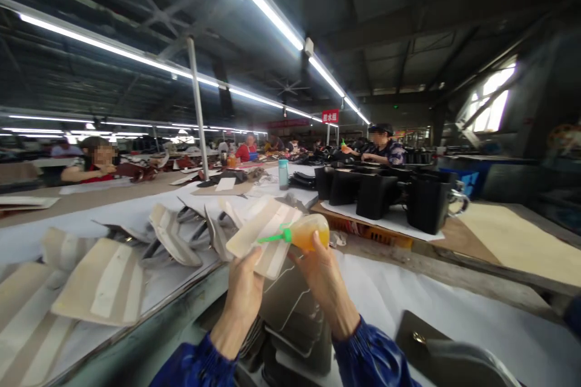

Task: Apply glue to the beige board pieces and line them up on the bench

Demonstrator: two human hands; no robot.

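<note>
Head view. The left hand (245,287) grips the cream panel (254,224) at its near edge, thumb on the upper face; the fingers beneath are hidden. The right hand (324,281) is closed around the squeeze bottle (308,233), which contains amber liquid. Whether any right-hand finger also supports the panel cannot be told.

Both items are positioned centrally, in front of the wearer. The bottle lies nearly level over the panel, its green nozzle (275,237) directed left across the striped face. This attitude probably keeps the outlet close to the surface; contact at the tip cannot be confirmed. The edge grip appears to leave most of the panel face accessible.

Similar striped panels (106,281) lie loosely overlapped on the left bench, probably spread to expose their faces. Dark panels (302,341) are stacked below the hands, presumably within easy reach. Black bags (376,193) stand upright in a row on the right-hand bench, well apart from the bottle.
</note>
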